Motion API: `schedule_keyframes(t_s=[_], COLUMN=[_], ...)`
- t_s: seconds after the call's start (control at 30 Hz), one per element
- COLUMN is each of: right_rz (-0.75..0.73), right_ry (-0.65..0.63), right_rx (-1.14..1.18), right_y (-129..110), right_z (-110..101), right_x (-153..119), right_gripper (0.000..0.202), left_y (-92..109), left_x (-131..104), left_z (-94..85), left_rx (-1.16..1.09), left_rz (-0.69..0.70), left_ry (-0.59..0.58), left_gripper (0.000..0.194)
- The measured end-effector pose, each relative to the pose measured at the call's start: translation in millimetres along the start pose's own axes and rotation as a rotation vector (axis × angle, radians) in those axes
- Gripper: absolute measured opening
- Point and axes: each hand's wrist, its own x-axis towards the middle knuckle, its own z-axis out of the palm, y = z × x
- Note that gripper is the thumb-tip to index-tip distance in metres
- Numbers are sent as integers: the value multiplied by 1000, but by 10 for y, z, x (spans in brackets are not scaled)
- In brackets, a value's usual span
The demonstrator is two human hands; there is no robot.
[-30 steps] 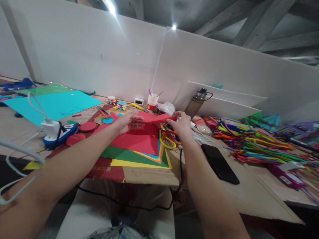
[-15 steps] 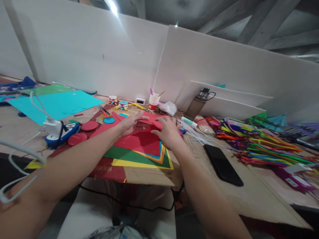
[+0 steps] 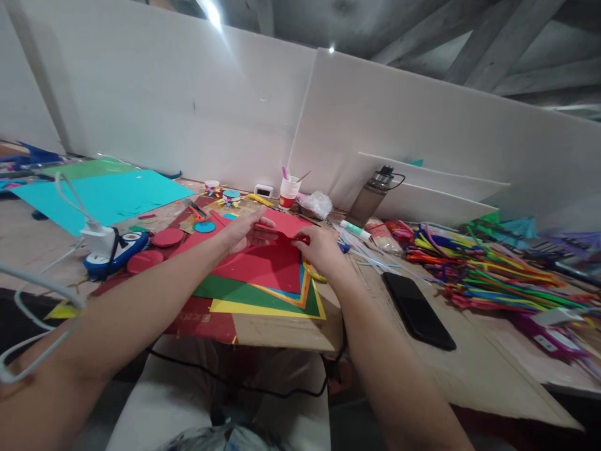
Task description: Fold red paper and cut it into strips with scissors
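Observation:
My left hand (image 3: 252, 232) grips the near-left edge of a raised sheet of red paper (image 3: 290, 222), thumb above and the other fingers below. At the sheet's right side, my right hand (image 3: 322, 249) is closed in a pinch at its edge. A curved yellow piece (image 3: 316, 274) shows under the right palm; its kind cannot be made out. Below both hands lies a stack of coloured paper, with a red sheet (image 3: 267, 269) on top and green (image 3: 235, 291) and yellow (image 3: 263, 309) edges showing.
Red discs (image 3: 168, 237) and a power strip (image 3: 115, 254) lie left. Behind stand a paper cup (image 3: 289, 191) and a bottle (image 3: 373, 197). On the right are a glue stick (image 3: 355, 230), a black phone (image 3: 417, 310) and colourful pipe cleaners (image 3: 502, 269).
My right hand has drawn its fingers into a pinch and turned slightly. The curved yellow piece now shows under it. My left hand has hardly moved.

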Motion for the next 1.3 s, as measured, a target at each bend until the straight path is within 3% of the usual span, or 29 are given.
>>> schedule_keyframes(t_s=[0.2,0.47,0.6,0.77,0.87,1.0,1.3], right_rz=[7,-129,-251,-266,-259,-254,-184], right_ry=[-12,346,412,364,305,293,289], right_rx=[-30,93,132,122,96,92,88], right_y=[32,24,0,-24,-30,-34,22], right_z=[-26,-43,-37,-39,-46,-47,-14], right_x=[19,-9,-16,-24,-32,-39,0], right_gripper=[22,32,27,25,25,26,22], left_y=[34,134,203,175,128,95,97], left_x=[17,-14,-29,31,76,101,170], left_z=[-47,-44,-73,-112,-128,-158,-231], left_rx=[-61,-262,-293,-247,-228,-199,-164], left_rz=[29,-39,-34,55,24,-15,84], left_ry=[20,135,172,223,237,256,365], left_gripper=[46,42,43,8,18,13,17])
